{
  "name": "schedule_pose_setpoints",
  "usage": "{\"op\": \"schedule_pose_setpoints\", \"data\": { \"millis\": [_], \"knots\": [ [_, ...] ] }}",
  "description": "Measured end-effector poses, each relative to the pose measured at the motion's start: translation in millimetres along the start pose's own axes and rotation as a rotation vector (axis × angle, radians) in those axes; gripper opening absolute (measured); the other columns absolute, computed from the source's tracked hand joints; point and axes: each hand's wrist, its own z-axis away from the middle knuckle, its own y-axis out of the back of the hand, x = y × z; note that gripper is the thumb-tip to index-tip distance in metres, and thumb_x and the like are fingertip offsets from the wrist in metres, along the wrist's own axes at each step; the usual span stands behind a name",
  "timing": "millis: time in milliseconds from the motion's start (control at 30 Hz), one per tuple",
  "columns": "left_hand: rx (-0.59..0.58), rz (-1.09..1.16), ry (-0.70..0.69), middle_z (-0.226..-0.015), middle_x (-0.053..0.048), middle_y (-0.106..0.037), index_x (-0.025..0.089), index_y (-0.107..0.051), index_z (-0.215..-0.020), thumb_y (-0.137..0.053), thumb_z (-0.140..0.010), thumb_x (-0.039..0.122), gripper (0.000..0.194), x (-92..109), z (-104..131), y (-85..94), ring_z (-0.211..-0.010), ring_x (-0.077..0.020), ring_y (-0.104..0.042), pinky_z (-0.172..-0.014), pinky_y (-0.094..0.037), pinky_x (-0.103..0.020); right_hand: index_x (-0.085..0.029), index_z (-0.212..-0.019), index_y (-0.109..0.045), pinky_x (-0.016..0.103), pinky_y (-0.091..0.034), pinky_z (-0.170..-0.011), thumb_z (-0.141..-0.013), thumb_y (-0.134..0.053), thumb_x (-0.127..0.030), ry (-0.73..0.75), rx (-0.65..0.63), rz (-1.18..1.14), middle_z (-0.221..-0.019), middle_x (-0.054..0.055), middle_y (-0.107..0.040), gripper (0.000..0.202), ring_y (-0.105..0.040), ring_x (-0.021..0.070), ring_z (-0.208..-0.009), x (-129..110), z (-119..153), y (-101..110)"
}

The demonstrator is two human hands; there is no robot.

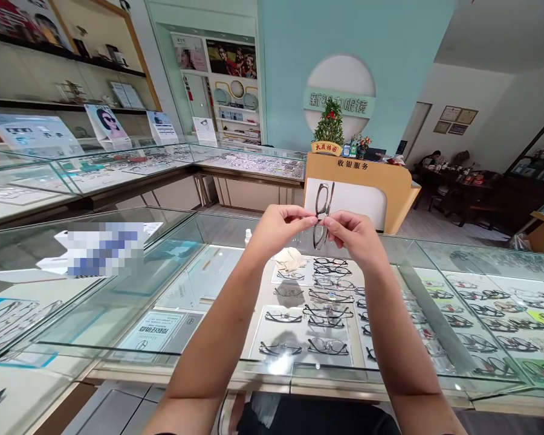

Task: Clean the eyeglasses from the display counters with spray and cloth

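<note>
A pair of dark-framed eyeglasses [321,198] is held up on end above the glass counter, one lens over the other. My left hand [284,228] pinches the frame near its middle from the left. From the right, my right hand [351,232] has thumb and fingers closed on the same frame, close to my left fingertips. Below the hands, rows of eyeglasses [329,346] lie in the glass display case. A cream cloth [290,260] is just below my left hand.
The glass counter [199,229] runs across in front of me. Papers [104,251] lie on it at the left. Beyond stands a wooden cashier desk [401,193] with a plant [330,124]. A person [430,159] sits far back at the right.
</note>
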Motion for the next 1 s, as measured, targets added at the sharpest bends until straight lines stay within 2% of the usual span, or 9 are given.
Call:
{"op": "schedule_pose_setpoints", "data": {
  "millis": [133,200,333,433,533,633,767,867,1000],
  "knots": [
    [-0.055,-0.001,0.081,-0.057,0.005,-0.047,0.018,-0.080,-0.089,-0.082,-0.079,0.053,0.036,0.5,20.7,-0.6,-0.054,-0.0096,-0.034,-0.053,-0.024,-0.026,-0.018,-0.082,-0.072,0.026,-0.035,-0.051,-0.086,-0.078,-0.060,-0.045,0.003,-0.024,-0.064,-0.002,-0.062,0.042,-0.045,0.0089,-0.053,-1.8,19.0,-11.8],
    [-0.065,-0.051,0.084,-0.056,0.006,-0.042,0.017,-0.079,-0.088,-0.080,-0.081,0.052,0.035,-0.5,29.8,2.0,-0.054,-0.0092,-0.031,-0.053,-0.023,-0.026,-0.017,-0.087,-0.073,0.025,-0.035,-0.052,-0.084,-0.079,-0.061,-0.093,0.037,-0.021,-0.065,-0.002,-0.062,0.044,-0.043,0.0089,-0.053,-0.2,34.1,-15.8],
    [-0.097,-0.334,0.030,-0.055,0.006,-0.041,0.018,-0.078,-0.087,-0.073,-0.086,0.047,0.029,-11.7,37.1,26.0,-0.053,-0.0099,-0.033,-0.055,-0.023,-0.026,-0.018,-0.111,-0.074,0.027,-0.038,-0.057,-0.085,-0.077,-0.064,-0.196,0.110,0.051,-0.073,-0.001,-0.064,0.053,-0.051,0.0131,-0.063,17.0,78.8,-8.3],
    [-0.272,-0.680,-0.088,-0.063,0.002,-0.060,0.020,-0.080,-0.091,-0.069,-0.089,0.037,0.020,-30.7,35.3,50.9,-0.058,-0.0124,-0.046,-0.060,-0.028,-0.027,-0.019,-0.107,-0.074,0.028,-0.041,-0.064,-0.091,-0.067,-0.065,-0.254,0.066,0.249,-0.079,0.001,-0.065,0.049,-0.056,0.0168,-0.072,42.1,121.7,9.1],
    [-0.480,-1.004,-0.162,-0.093,-0.003,-0.079,0.024,-0.082,-0.098,-0.061,-0.092,0.024,0.022,-55.3,36.1,62.8,-0.079,-0.0168,-0.064,-0.068,-0.034,-0.026,-0.021,-0.102,-0.074,0.030,-0.040,-0.068,-0.097,-0.060,-0.060,-0.307,0.018,0.576,-0.082,0.002,-0.067,0.042,-0.057,0.0174,-0.071,70.9,165.0,27.2],
    [-0.607,-1.209,-0.204,-0.099,-0.007,-0.081,0.023,-0.081,-0.094,-0.056,-0.093,0.020,0.025,-82.1,43.3,59.1,-0.087,-0.0201,-0.068,-0.071,-0.036,-0.028,-0.022,-0.096,-0.072,0.030,-0.033,-0.066,-0.099,-0.055,-0.052,-0.374,0.017,0.843,-0.081,0.004,-0.071,0.034,-0.057,0.0187,-0.069,98.4,202.2,39.9],
    [-0.660,-1.268,-0.194,-0.096,-0.013,-0.080,0.019,-0.080,-0.088,-0.055,-0.093,0.017,0.026,-115.3,56.7,48.6,-0.085,-0.0216,-0.069,-0.073,-0.037,-0.030,-0.022,-0.090,-0.068,0.030,-0.027,-0.063,-0.101,-0.051,-0.046,-0.440,0.033,1.006,-0.079,0.004,-0.070,0.031,-0.055,0.0188,-0.068,126.3,234.6,46.0],
    [-0.650,-1.264,-0.141,-0.089,-0.014,-0.078,0.018,-0.078,-0.081,-0.054,-0.092,0.015,0.027,-132.8,64.8,44.9,-0.080,-0.0220,-0.067,-0.074,-0.037,-0.031,-0.022,-0.088,-0.065,0.030,-0.027,-0.064,-0.101,-0.051,-0.044,-0.439,0.083,1.014,-0.075,0.003,-0.066,0.029,-0.052,0.0176,-0.067,136.6,243.7,44.6],
    [-0.655,-1.267,-0.113,-0.081,-0.014,-0.075,0.017,-0.075,-0.074,-0.054,-0.090,0.013,0.026,-143.9,72.5,43.5,-0.073,-0.0211,-0.064,-0.071,-0.036,-0.031,-0.021,-0.088,-0.064,0.030,-0.024,-0.063,-0.101,-0.051,-0.043,-0.468,0.136,1.023,-0.072,0.002,-0.063,0.028,-0.048,0.0160,-0.065,139.9,244.4,40.8]
  ]
}}
